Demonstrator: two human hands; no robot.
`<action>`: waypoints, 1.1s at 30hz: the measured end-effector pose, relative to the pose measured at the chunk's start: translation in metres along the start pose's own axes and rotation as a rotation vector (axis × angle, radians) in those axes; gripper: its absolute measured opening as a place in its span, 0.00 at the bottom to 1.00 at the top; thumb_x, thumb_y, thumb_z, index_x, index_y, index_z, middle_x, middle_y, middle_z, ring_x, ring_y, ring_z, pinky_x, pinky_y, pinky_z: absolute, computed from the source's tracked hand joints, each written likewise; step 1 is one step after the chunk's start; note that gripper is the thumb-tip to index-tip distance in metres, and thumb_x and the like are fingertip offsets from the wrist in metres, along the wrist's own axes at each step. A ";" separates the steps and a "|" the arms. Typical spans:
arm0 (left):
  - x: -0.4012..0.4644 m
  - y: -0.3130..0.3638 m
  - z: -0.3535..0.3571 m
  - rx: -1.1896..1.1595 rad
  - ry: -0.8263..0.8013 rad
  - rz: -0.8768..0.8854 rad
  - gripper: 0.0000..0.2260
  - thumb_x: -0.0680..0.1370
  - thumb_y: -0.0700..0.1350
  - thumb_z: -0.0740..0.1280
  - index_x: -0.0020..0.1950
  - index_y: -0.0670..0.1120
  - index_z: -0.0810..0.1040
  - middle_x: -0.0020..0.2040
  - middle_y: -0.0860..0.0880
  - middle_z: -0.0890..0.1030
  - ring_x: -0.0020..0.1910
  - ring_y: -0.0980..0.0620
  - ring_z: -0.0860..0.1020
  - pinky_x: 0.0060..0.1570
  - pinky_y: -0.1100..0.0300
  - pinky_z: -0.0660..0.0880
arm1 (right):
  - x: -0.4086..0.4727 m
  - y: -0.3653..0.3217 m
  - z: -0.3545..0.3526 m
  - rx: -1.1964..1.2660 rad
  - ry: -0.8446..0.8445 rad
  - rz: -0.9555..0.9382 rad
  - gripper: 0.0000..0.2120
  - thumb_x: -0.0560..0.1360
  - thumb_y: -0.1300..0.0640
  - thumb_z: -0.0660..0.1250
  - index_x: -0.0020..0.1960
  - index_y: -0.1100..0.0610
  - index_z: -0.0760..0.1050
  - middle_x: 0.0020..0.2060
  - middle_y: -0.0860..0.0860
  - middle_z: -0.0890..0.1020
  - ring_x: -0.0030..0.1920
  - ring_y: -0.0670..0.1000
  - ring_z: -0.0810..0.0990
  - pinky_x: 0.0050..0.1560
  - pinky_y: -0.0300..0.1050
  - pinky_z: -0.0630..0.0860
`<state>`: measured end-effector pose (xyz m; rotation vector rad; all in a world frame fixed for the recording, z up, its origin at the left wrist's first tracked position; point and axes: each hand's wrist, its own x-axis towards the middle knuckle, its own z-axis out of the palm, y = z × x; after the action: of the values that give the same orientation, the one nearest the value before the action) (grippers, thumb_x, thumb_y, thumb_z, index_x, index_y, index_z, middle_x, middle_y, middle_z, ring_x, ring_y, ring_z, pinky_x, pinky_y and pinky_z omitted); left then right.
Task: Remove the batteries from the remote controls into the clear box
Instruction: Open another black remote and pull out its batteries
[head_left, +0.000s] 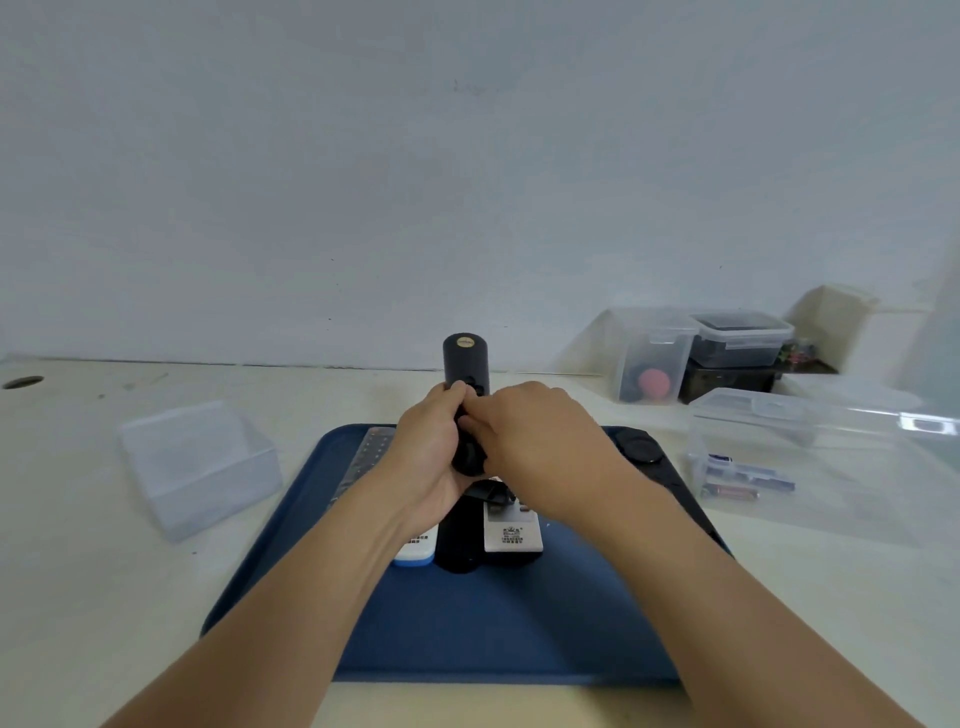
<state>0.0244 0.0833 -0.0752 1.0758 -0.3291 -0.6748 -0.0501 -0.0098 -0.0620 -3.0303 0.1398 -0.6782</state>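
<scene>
A black remote control (466, 358) is held upright above the blue tray (498, 623). My left hand (434, 457) grips its lower half from the left. My right hand (540, 447) comes in from the right, and its fingertips pinch at the remote's middle, where the battery bay is hidden. Under my hands lie a white and blue remote (414, 553), a black one (460, 545) and a grey one (513, 530). A clear box (753, 457) at the right holds several batteries (730, 491). Another clear box (200, 467) stands at the left.
A long remote in a clear sleeve (363, 462) lies at the tray's back left, and a round black thing (640, 447) at its back right. Stacked clear containers (691, 358) stand against the wall at the far right. A loose clear lid (857, 395) lies nearby.
</scene>
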 end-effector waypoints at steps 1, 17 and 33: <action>0.001 0.000 -0.003 0.005 0.000 0.012 0.05 0.85 0.43 0.58 0.55 0.44 0.72 0.35 0.46 0.78 0.29 0.51 0.76 0.29 0.59 0.71 | -0.002 0.004 -0.003 0.122 -0.045 -0.003 0.10 0.83 0.53 0.57 0.56 0.51 0.75 0.33 0.47 0.74 0.38 0.53 0.77 0.35 0.49 0.69; 0.008 0.000 -0.008 0.136 -0.148 0.117 0.13 0.83 0.34 0.56 0.65 0.44 0.72 0.49 0.40 0.86 0.34 0.49 0.78 0.29 0.58 0.74 | -0.009 0.027 -0.006 1.058 0.345 0.418 0.02 0.80 0.60 0.66 0.49 0.58 0.75 0.37 0.52 0.86 0.32 0.44 0.81 0.35 0.37 0.76; 0.003 -0.002 -0.002 -0.029 -0.146 0.093 0.10 0.85 0.43 0.56 0.63 0.42 0.73 0.48 0.42 0.79 0.36 0.49 0.79 0.29 0.57 0.75 | -0.012 0.005 -0.003 0.903 0.391 0.183 0.07 0.69 0.67 0.78 0.41 0.56 0.86 0.38 0.51 0.86 0.35 0.44 0.83 0.34 0.32 0.75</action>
<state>0.0274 0.0823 -0.0778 0.9798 -0.4909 -0.6746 -0.0625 -0.0139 -0.0651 -1.9883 0.0838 -0.9709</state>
